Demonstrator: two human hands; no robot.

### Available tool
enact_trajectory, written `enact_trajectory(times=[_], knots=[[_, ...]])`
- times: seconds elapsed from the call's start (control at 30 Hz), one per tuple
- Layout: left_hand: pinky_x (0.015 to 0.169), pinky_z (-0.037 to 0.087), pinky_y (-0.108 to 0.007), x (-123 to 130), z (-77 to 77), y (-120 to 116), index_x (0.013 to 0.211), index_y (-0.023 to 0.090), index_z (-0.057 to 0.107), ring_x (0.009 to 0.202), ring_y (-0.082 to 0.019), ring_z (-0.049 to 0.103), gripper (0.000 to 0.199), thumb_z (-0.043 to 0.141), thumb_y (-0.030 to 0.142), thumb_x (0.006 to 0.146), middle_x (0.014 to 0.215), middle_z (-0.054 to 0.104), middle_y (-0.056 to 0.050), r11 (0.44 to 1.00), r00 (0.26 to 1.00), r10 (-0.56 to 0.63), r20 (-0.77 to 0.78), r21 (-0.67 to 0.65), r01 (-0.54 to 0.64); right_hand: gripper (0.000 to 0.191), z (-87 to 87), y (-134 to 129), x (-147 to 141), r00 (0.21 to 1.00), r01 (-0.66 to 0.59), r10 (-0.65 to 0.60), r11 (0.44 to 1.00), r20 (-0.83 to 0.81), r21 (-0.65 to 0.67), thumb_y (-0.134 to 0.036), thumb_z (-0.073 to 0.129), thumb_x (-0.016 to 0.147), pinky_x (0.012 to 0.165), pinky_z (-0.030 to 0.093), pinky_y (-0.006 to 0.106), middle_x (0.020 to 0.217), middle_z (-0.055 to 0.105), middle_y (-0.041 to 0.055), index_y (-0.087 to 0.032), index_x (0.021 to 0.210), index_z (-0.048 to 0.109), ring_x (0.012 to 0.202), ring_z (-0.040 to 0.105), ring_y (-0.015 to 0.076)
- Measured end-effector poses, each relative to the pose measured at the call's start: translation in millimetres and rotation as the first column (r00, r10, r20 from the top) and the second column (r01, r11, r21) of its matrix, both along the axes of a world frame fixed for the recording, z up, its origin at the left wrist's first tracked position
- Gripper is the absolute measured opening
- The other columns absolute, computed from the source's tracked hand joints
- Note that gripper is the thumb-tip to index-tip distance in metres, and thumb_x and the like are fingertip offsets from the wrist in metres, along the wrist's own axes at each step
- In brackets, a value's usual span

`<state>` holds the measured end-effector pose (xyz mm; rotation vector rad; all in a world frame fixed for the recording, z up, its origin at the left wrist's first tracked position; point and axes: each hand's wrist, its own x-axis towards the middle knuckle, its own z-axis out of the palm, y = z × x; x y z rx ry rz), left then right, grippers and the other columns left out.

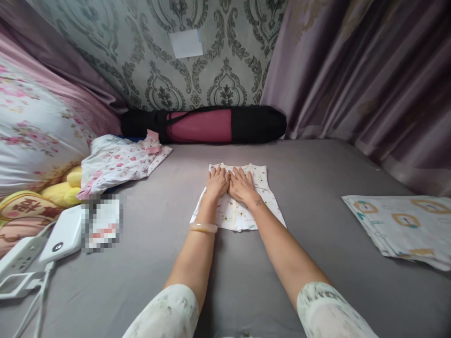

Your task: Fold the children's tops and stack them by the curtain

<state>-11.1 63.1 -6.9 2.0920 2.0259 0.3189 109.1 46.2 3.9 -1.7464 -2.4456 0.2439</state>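
A small white printed garment (234, 216), which looks like a baby shirt, lies spread flat on the grey sheet (236, 272). My left hand (217, 181) rests palm down on its upper left part, fingers stretched out. Close beside it, my right hand (241, 185) presses flat on the upper middle, with its fingers pointing away from me. The two hands almost touch at the thumbs. Neither hand grips the cloth. Part of the garment is hidden under my hands and forearms.
At the left lie a heap of printed clothes (123, 157), a floral pillow (38, 126), a yellow plush (63, 193), a white power bank (65, 234) and a power strip (21, 258). A folded patterned cloth (405, 225) is at the right. A long black-and-red bag (200, 126) lies along the wall.
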Motion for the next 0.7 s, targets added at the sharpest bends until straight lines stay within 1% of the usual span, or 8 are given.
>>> enact_trajectory(times=[0.13,0.23,0.3,0.37,0.43,0.5,0.6,0.7], knots=[[0.119,0.015,-0.048,-1,-0.7,-1,0.147,0.013,0.035,0.147,-0.029,0.02,0.055,0.019,0.034,0.1,0.158,0.03,-0.011,1.0,0.999,-0.003,-0.043,-0.022,0.002,0.057,-2.7,1,0,1.0,0.003,-0.003,1.0,-0.008,-0.001,-0.031,0.021,0.097,0.118,0.01,0.052,0.16,0.023,0.0052,-0.018,0.152,0.032,0.147,0.016,0.0256],[0.119,0.017,-0.047,0,0.6,-3,0.147,0.015,0.035,0.147,-0.029,0.021,0.054,0.021,0.034,0.099,0.158,0.029,-0.01,1.0,0.998,-0.006,-0.064,-0.016,0.005,0.057,-1.6,2,1,1.0,-0.004,0.003,1.0,-0.026,-0.014,-0.031,0.021,0.097,0.118,0.009,0.052,0.16,0.024,0.0055,-0.018,0.152,0.032,0.147,0.016,0.0253],[0.119,0.018,-0.048,0,2.0,-5,0.147,0.014,0.037,0.147,-0.03,0.022,0.054,0.022,0.034,0.099,0.158,0.03,-0.012,1.0,0.997,-0.014,-0.069,-0.001,0.013,0.057,1.1,2,2,0.999,-0.005,0.004,0.999,-0.041,-0.036,-0.031,0.02,0.098,0.118,0.009,0.05,0.16,0.025,0.0055,-0.018,0.152,0.033,0.147,0.016,0.0247],[0.119,0.016,-0.049,2,3.4,-7,0.146,0.011,0.037,0.146,-0.03,0.023,0.054,0.024,0.032,0.099,0.157,0.031,-0.014,0.999,0.997,-0.017,-0.079,0.047,0.021,0.057,4.3,2,4,0.998,0.022,-0.024,0.999,-0.053,-0.045,-0.033,0.018,0.099,0.118,0.008,0.05,0.16,0.024,0.0061,-0.018,0.152,0.033,0.147,0.016,0.0247],[0.12,0.012,-0.049,5,4.2,-8,0.146,0.008,0.038,0.147,-0.03,0.022,0.054,0.024,0.03,0.098,0.156,0.033,-0.015,0.992,0.996,-0.022,-0.089,0.121,0.033,0.056,6.3,2,7,0.995,0.076,-0.078,0.997,-0.056,-0.034,-0.035,0.018,0.1,0.118,0.006,0.052,0.161,0.023,0.0068,-0.019,0.152,0.032,0.148,0.014,0.0255],[0.121,0.011,-0.048,8,3.7,-8,0.145,0.008,0.038,0.147,-0.028,0.022,0.054,0.024,0.03,0.098,0.155,0.034,-0.016,0.986,0.996,-0.026,-0.085,0.161,0.04,0.056,6.3,2,10,0.99,0.134,-0.135,0.991,-0.049,-0.026,-0.036,0.019,0.1,0.118,0.004,0.053,0.161,0.021,0.0075,-0.019,0.152,0.031,0.148,0.011,0.0265],[0.119,0.017,-0.048,12,0.7,-8,0.146,0.007,0.037,0.146,-0.029,0.023,0.056,0.024,0.036,0.099,0.156,0.032,-0.018,0.995,0.998,-0.007,-0.055,0.098,0.013,0.056,3.4,2,12,0.984,0.175,-0.177,0.984,-0.033,-0.042,-0.036,0.02,0.1,0.117,0.005,0.053,0.161,0.021,0.0079,-0.019,0.152,0.031,0.148,0.011,0.0272],[0.119,0.017,-0.05,13,-2.8,-7,0.147,0.005,0.034,0.147,-0.032,0.022,0.06,0.023,0.039,0.099,0.157,0.027,-0.02,0.999,0.999,0.009,-0.048,0.04,-0.007,0.056,0.5,3,13,0.984,0.175,-0.176,0.984,-0.027,-0.045,-0.036,0.02,0.1,0.117,0.008,0.053,0.161,0.023,0.0077,-0.02,0.152,0.032,0.148,0.013,0.027]])
